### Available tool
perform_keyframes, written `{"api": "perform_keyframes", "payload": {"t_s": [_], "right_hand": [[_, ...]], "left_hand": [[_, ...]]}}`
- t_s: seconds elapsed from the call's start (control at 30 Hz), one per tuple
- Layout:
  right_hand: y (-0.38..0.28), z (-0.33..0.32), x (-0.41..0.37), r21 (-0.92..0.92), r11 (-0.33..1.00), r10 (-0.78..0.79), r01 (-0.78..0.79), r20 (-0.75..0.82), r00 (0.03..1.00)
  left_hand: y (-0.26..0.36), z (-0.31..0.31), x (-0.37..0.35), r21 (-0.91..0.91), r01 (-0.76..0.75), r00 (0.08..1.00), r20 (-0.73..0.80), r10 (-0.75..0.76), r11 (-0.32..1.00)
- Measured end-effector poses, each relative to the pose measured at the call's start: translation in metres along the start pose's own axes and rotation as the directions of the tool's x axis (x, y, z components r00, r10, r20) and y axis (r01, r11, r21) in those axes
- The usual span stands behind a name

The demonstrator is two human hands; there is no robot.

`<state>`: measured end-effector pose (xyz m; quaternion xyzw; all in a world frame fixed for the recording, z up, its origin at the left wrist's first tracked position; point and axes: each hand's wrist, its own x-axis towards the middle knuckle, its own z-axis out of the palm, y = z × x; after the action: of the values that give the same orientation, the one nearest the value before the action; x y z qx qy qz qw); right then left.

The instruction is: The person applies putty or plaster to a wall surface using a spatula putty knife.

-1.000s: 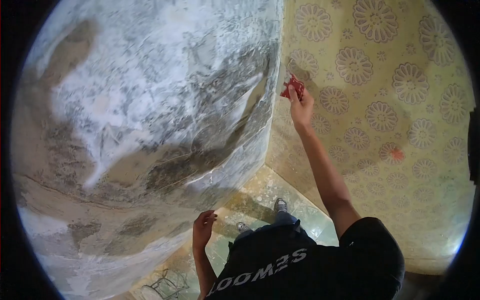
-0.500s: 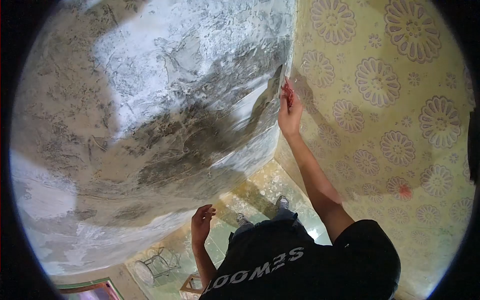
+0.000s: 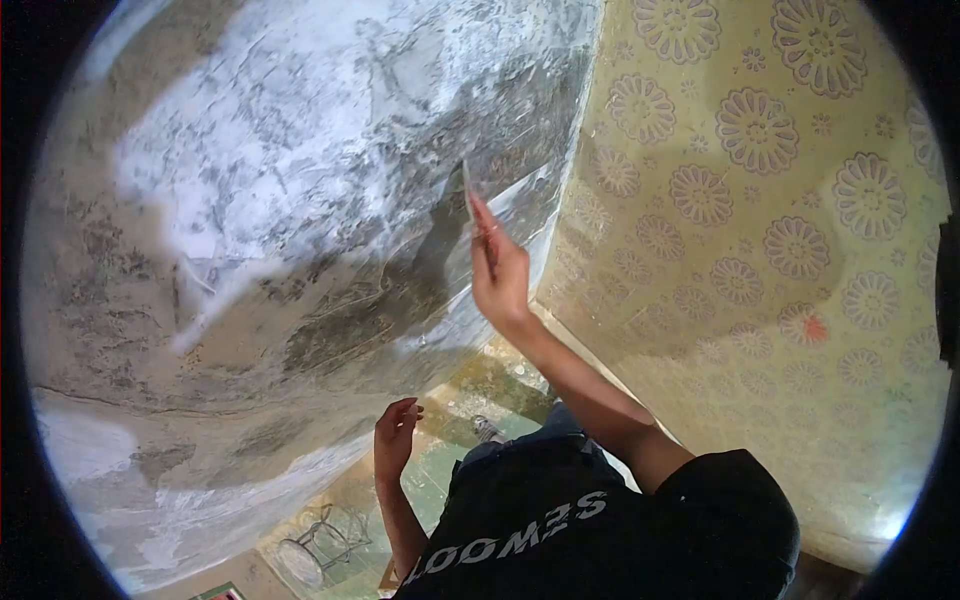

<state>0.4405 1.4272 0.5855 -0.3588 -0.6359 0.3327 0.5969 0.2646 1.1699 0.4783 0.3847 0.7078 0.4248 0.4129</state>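
Observation:
In the head view my right hand (image 3: 503,280) is closed around the handle of a putty knife (image 3: 470,190), whose thin blade appears nearly edge-on. The blade points up, close over the rough grey and white plastered wall (image 3: 330,170), left of the room corner. Reddish colour shows along the tool near my fingers. My left hand (image 3: 397,435) hangs low at my side, fingers loosely bent and apart, with nothing in it.
A yellow wall with flower patterns (image 3: 757,130) and a red smudge (image 3: 815,327) meets the plastered wall at the corner. Below lies a stained, tiled floor (image 3: 440,465) with my shoe (image 3: 487,430) on it. A round stool (image 3: 300,562) stands at lower left.
My right hand has moved left and down with the putty knife, away from the corner and over the plastered wall. The view has shifted slightly; my left hand stays low.

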Motion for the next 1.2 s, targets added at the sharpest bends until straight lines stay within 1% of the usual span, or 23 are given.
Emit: {"api": "perform_keyframes", "payload": {"t_s": [0.1,0.17,0.27,0.4,0.47,0.5,0.53,0.57,0.6,0.63,0.67,0.7,0.73,0.77,0.8,0.83,0.87,0.9,0.93,0.97,1.0,1.13,1.2], "right_hand": [[-0.021,0.029,-0.026,-0.003,1.0,0.0,0.0,0.03,1.0],[-0.033,0.05,-0.042,0.074,0.992,-0.102,0.098,0.05,0.993],[-0.051,0.085,-0.074,0.064,0.988,-0.143,0.138,0.07,0.987],[-0.082,0.137,-0.114,-0.049,0.973,-0.223,0.225,0.044,0.974],[-0.088,0.168,-0.14,-0.074,0.953,-0.276,0.294,0.189,0.942],[-0.098,0.176,-0.152,-0.082,0.953,-0.275,0.292,0.178,0.945],[-0.111,0.182,-0.164,-0.056,0.943,-0.305,0.329,0.256,0.917],[-0.118,0.185,-0.169,-0.026,0.931,-0.336,0.364,0.331,0.882],[-0.118,0.184,-0.169,-0.031,0.931,-0.334,0.363,0.322,0.886],[-0.116,0.177,-0.167,0.038,0.937,-0.336,0.348,0.368,0.867],[-0.113,0.167,-0.166,0.102,0.94,-0.338,0.326,0.413,0.846],[-0.115,0.148,-0.162,0.24,0.946,-0.308,0.218,0.457,0.834],[-0.113,0.128,-0.16,0.233,0.948,-0.304,0.218,0.451,0.839],[-0.109,0.108,-0.156,0.331,0.934,-0.284,0.139,0.445,0.849],[-0.105,0.089,-0.152,0.427,0.903,-0.263,0.056,0.443,0.857],[-0.082,0.071,-0.15,0.337,0.94,-0.19,0.042,0.418,0.888],[-0.058,0.052,-0.144,0.245,0.969,-0.119,0.022,0.387,0.914],[-0.053,0.029,-0.128,0.358,0.919,0.054,-0.164,0.297,0.953],[-0.018,0.016,-0.114,0.476,0.869,0.058,-0.132,0.167,0.984],[-0.002,-0.009,-0.092,0.455,0.873,0.147,-0.178,0.103,0.984],[0.02,-0.026,-0.07,0.554,0.81,0.223,-0.195,0.018,0.975],[0.116,-0.089,0.002,0.329,0.937,0.201,-0.113,-0.247,0.948],[0.14,-0.111,0.026,0.092,0.966,0.255,-0.24,-0.221,0.941]], "left_hand": [[-0.006,-0.016,0.0,0.046,0.016,0.999,0.034,-0.017,0.999],[-0.013,-0.026,0.001,0.026,-0.014,0.997,0.078,0.012,1.0],[-0.019,-0.044,0.001,0.05,-0.019,0.995,0.095,0.014,0.999],[-0.039,-0.069,0.005,-0.015,-0.051,0.993,0.108,0.053,0.999],[-0.067,-0.081,0.008,0.154,-0.327,0.942,0.127,0.309,0.932],[-0.084,-0.081,0.013,0.11,-0.261,0.958,0.152,0.243,0.959],[-0.094,-0.08,0.017,0.113,-0.265,0.955,0.165,0.245,0.958],[-0.104,-0.079,0.021,-0.071,-0.135,0.965,0.216,0.147,0.988],[-0.102,-0.08,0.021,-0.243,0.013,0.958,0.28,0.057,0.97],[-0.093,-0.076,0.011,-0.101,-0.019,0.972,0.232,0.042,0.995],[-0.1,-0.074,0.009,-0.102,-0.022,0.97,0.24,0.046,0.995],[-0.116,-0.072,0.003,-0.004,-0.201,0.967,0.159,0.199,0.979],[-0.124,-0.071,0.001,0.108,-0.366,0.93,0.092,0.357,0.924],[-0.102,-0.067,-0.001,0.107,-0.37,0.927,0.098,0.361,0.923],[-0.06,-0.062,-0.009,0.129,-0.193,0.97,0.175,0.169,0.973],[-0.037,-0.059,-0.014,0.165,-0.01,0.97,0.242,-0.031,0.986],[-0.04,-0.056,-0.012,0.165,-0.009,0.97,0.24,-0.032,0.986],[-0.046,-0.054,-0.011,0.109,-0.014,0.973,0.229,-0.012,0.994],[-0.049,-0.052,-0.011,0.056,-0.019,0.976,0.217,0.006,0.998],[-0.046,-0.051,-0.011,0.064,-0.004,0.98,0.201,-0.009,0.998],[-0.046,-0.049,-0.01,0.067,-0.001,0.98,0.197,-0.012,0.998],[-0.037,-0.04,-0.009,0.077,-0.024,0.99,0.141,0.013,0.997],[-0.028,-0.034,-0.011,0.103,-0.02,0.993,0.118,0.008,0.994]]}}
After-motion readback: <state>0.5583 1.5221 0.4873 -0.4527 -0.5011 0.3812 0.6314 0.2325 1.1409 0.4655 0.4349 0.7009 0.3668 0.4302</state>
